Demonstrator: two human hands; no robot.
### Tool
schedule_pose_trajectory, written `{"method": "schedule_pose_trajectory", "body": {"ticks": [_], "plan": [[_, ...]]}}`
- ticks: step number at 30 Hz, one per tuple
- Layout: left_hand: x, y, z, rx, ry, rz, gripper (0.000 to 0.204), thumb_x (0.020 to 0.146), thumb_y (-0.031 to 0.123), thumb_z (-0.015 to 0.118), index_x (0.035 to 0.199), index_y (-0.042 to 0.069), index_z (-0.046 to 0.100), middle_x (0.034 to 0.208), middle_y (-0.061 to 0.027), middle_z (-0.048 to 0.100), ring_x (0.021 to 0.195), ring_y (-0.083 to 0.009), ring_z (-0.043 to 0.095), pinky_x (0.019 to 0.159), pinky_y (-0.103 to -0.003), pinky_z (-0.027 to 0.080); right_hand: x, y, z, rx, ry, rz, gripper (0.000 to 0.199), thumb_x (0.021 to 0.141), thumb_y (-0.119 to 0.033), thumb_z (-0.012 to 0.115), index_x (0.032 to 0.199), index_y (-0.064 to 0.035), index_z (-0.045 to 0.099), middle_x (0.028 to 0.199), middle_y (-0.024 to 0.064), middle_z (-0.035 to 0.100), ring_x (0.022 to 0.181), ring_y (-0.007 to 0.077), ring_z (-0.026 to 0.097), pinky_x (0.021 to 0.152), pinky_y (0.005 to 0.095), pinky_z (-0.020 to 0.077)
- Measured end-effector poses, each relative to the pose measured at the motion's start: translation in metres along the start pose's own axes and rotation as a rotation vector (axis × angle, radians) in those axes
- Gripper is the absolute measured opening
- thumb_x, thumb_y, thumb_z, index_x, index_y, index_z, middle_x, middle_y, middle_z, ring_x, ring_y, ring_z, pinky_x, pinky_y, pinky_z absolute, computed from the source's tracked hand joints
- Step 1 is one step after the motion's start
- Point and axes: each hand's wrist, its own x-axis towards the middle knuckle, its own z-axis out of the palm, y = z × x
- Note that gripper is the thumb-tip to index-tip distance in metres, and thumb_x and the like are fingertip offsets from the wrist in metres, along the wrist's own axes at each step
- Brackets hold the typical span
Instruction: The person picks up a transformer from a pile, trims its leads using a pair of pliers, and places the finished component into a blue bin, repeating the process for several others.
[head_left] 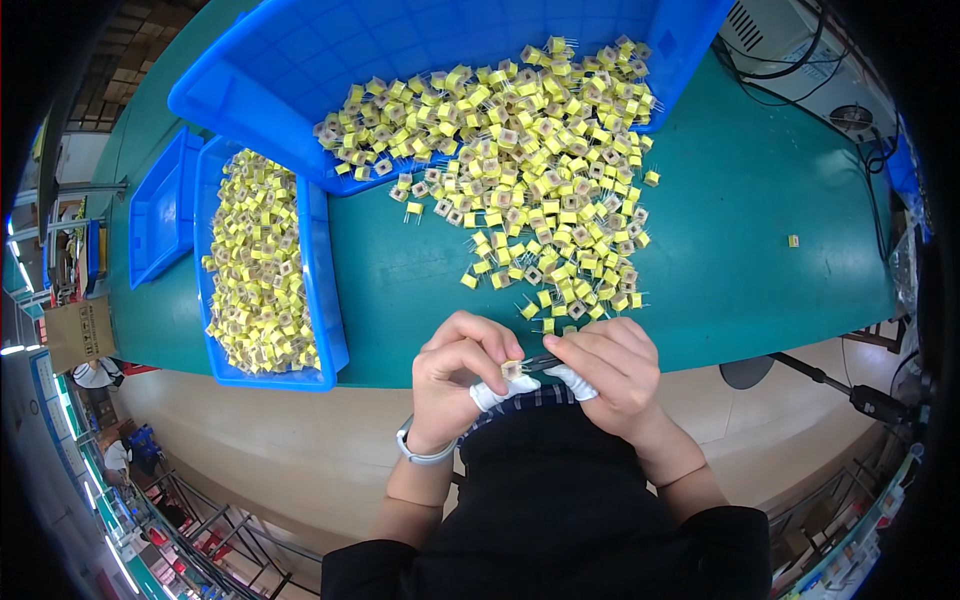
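Note:
My left hand [455,375] pinches a small yellow component [512,369] between thumb and fingers, just off the near edge of the green table [400,290]. My right hand [612,368] grips a thin dark tool, apparently tweezers [540,362], whose tip meets that component. Some fingers on both hands are wrapped in white tape. Directly beyond my hands a loose heap of the same yellow components with thin wire leads [530,170] spills from a tilted blue bin [400,60] onto the table.
A blue tray [325,290] at the left holds many yellow components in rows; an empty blue tray [160,215] lies further left. A lone component [793,240] lies at the right. Cables and grey equipment [800,50] occupy the far right. Shelves stand at lower left.

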Motion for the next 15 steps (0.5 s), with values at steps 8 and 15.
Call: {"method": "schedule_pose_trajectory", "body": {"ticks": [8,15], "plan": [[0.001,-0.007,-0.011,-0.53,0.143,-0.124,0.051,0.082,0.011,0.087,0.119,0.013,0.052,0.119,-0.0055,0.048,0.101,-0.0198,0.05,0.083,-0.03,0.043,0.002,0.0,0.0,-0.007,-0.002,0.008,0.036,0.071,-0.005,0.082,0.107,-0.0007,0.08,0.091,0.0098,0.075,0.078,0.0271,0.069,0.069,0.0372,0.0507],[0.013,0.004,-0.031,0.252,0.451,-0.192,0.018,0.099,0.006,0.069,0.115,0.002,0.063,0.09,0.0016,0.053,0.075,-0.0085,0.046,0.065,-0.022,0.038,0.0,0.006,0.002,-0.034,0.066,-0.021,0.043,0.069,-0.002,0.079,0.112,0.0012,0.078,0.093,0.0096,0.074,0.078,0.0262,0.068,0.067,0.0371,0.0482]]}}
